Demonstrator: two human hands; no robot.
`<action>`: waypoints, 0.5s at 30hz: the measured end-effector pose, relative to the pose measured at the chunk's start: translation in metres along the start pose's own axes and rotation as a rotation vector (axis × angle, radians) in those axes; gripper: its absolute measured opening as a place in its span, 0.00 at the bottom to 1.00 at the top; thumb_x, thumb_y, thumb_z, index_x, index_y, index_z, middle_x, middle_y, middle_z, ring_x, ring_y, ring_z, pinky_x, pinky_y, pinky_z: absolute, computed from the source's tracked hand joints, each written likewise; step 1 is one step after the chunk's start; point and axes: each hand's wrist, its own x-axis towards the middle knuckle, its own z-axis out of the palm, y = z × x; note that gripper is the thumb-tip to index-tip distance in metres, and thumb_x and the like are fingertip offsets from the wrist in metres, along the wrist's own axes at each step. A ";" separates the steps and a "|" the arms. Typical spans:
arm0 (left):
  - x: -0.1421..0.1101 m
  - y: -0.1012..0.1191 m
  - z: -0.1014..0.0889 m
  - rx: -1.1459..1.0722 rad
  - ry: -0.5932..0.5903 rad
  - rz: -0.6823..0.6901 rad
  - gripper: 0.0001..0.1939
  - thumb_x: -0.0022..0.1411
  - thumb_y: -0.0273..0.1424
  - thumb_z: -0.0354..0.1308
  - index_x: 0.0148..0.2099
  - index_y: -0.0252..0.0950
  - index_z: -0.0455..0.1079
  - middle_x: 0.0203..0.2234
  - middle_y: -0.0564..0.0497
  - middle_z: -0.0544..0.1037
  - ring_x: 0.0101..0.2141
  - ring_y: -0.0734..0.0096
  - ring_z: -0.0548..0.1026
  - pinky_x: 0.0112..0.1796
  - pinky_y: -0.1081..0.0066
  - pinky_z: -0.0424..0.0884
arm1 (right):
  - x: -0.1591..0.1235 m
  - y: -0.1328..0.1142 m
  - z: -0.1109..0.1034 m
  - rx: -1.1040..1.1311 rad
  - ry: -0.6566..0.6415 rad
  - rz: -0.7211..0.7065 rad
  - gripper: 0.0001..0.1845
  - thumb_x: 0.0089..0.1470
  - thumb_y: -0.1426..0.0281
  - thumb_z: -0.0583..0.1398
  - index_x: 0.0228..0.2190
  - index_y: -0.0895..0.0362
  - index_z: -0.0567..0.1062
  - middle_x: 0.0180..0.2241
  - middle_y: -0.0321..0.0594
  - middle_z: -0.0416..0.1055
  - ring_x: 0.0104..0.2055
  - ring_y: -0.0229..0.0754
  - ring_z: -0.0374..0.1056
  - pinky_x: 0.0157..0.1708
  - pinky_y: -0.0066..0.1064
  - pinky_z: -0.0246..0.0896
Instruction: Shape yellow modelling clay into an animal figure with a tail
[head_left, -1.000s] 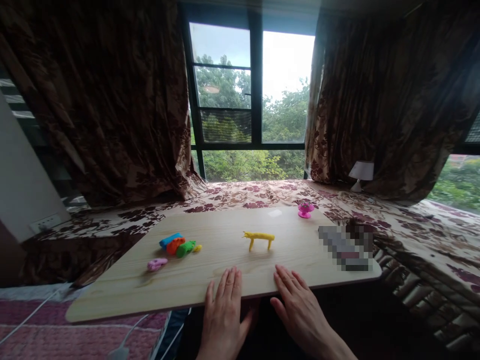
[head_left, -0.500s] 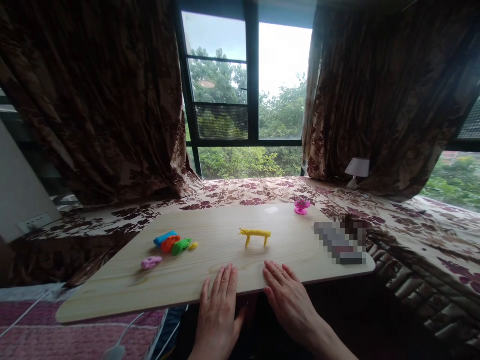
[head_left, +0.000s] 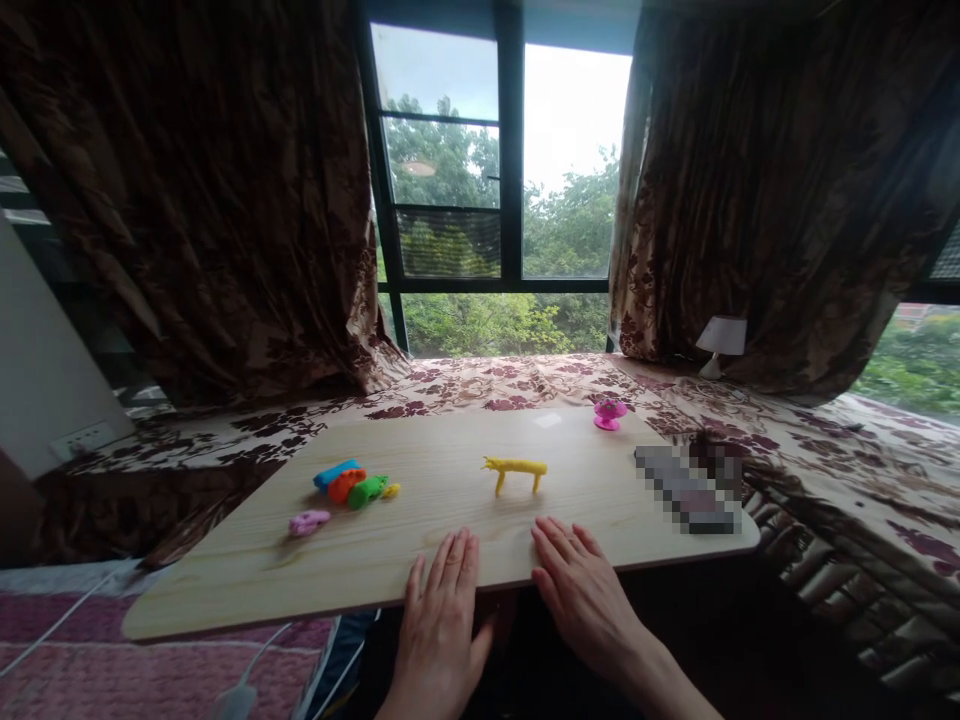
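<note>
My left hand [head_left: 444,610] lies flat on the near edge of the light wooden table [head_left: 420,440], palm down and holding nothing. To its right my right hand [head_left: 581,580] rests the same way, fingers stretched onto the wood. Beyond both hands, a yellow modelling-clay animal figure [head_left: 517,467] stands on thin legs, touched by neither hand. On the left of the table lie several lumps of clay: blue [head_left: 336,474], orange [head_left: 347,487], green [head_left: 367,491], a small yellow bit [head_left: 391,490] and a pink-purple piece [head_left: 308,522].
A bright pink object on a round foot [head_left: 609,415] stands at the far right corner. A blurred-out item [head_left: 690,490] lies at the right edge. Behind are a patterned cloth ledge [head_left: 495,380], a small white lamp [head_left: 723,340], curtains and a window. White cables run over the pink quilt [head_left: 187,680].
The whole view has shifted slightly, so everything sits a little further right. Both hands and the clay pieces keep their places on the table.
</note>
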 end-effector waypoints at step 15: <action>0.032 0.015 -0.008 -0.169 -0.139 0.095 0.40 0.53 0.44 0.54 0.64 0.38 0.45 0.62 0.49 0.52 0.61 0.60 0.49 0.59 0.51 0.44 | -0.005 0.017 -0.005 -0.039 -0.012 0.076 0.22 0.61 0.64 0.47 0.55 0.55 0.62 0.57 0.41 0.58 0.61 0.44 0.50 0.58 0.43 0.44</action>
